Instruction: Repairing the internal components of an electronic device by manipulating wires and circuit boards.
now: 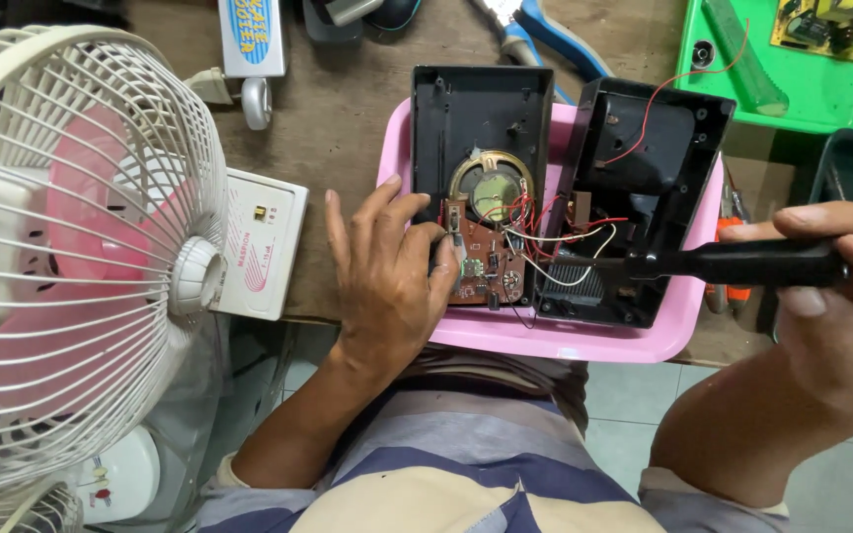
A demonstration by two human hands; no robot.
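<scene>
resting on brown wooden workbench: pink tray, white fan.

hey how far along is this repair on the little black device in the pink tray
Done: the black casing is open, its two halves lying in the pink tray, with the speaker and wires exposed. In hand: the left hand steadies the circuit board while the right hand holds a black-handled tool pointed at the wiring. Left: the halves remain apart, so closing up is not yet done.
</scene>
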